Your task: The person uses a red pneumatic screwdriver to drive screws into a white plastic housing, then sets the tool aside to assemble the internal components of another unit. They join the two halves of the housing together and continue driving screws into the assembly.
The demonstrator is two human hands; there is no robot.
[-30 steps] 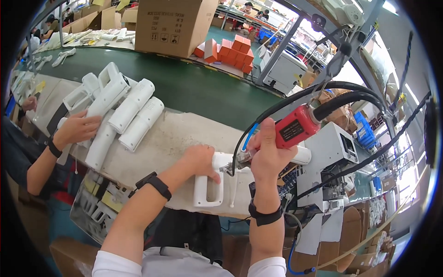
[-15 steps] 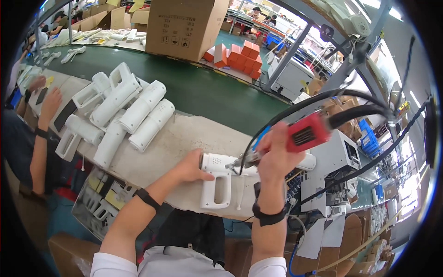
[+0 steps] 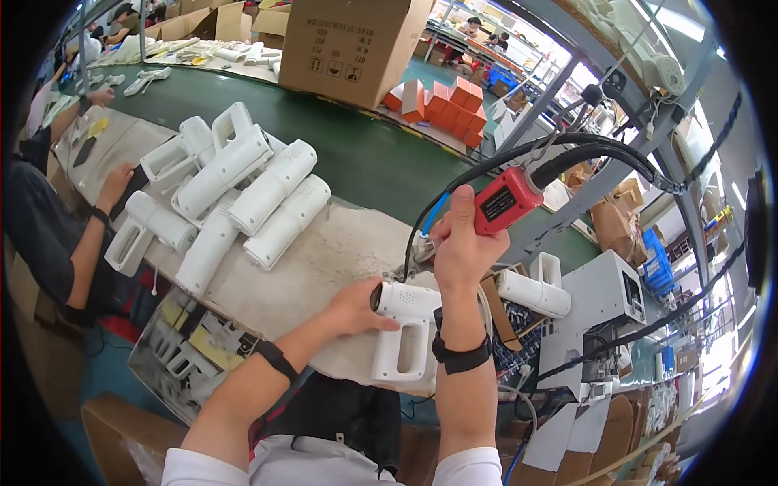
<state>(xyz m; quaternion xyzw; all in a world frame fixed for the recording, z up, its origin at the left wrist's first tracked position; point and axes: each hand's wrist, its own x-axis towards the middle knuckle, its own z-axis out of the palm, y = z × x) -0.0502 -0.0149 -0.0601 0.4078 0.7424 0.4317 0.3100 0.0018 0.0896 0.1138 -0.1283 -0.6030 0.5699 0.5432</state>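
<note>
A white plastic device housing (image 3: 409, 303) with a loop handle lies on the worktable (image 3: 348, 235), its handle toward me. My left hand (image 3: 356, 308) grips its left end, thumb on top and fingers at the far side. Raised above the housing's right part, my right hand (image 3: 468, 255) is wrapped round a red power screwdriver (image 3: 508, 200) on a thick black cable. The tool's metal front end points down and left, apart from the housing; its very tip is hard to make out. My right forearm hides the housing's right end.
Several similar white housings (image 3: 271, 190) are piled on the left. Another housing (image 3: 531, 293) lies at right beside a tray of small dark parts (image 3: 519, 336). Behind runs a green conveyor belt (image 3: 356, 174) with a large carton (image 3: 348, 49) beyond. A co-worker's arm (image 3: 101, 219) reaches in at left.
The screwdriver has lifted off the housing, up and to the right with my right hand. My left hand still grips the housing. The whole view has shifted slightly.
</note>
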